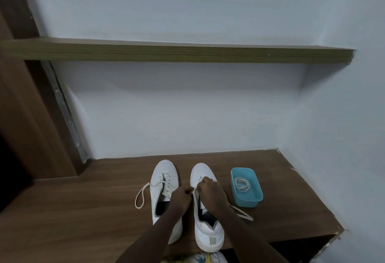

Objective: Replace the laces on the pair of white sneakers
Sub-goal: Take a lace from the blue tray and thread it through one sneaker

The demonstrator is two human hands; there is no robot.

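Two white sneakers stand side by side on a brown wooden shelf (87, 204), toes toward the wall. The left sneaker (161, 181) has a cream lace (141, 197) hanging out in a loop on its left. The right sneaker (206, 231) has a lace end (242, 213) trailing to its right. My left hand (180, 198) pinches something small at the right sneaker's inner eyelet edge. My right hand (210, 192) lies over the same sneaker's lacing, fingers curled on the lace. A blue plastic box (248, 199) on the right holds a coiled cream lace (242, 183).
A pale wall rises just behind the shoes and on the right. A long wooden shelf (187, 53) juts out overhead. A dark wooden panel (25, 137) closes the left side. The shelf's front edge drops off at the lower right (312, 246).
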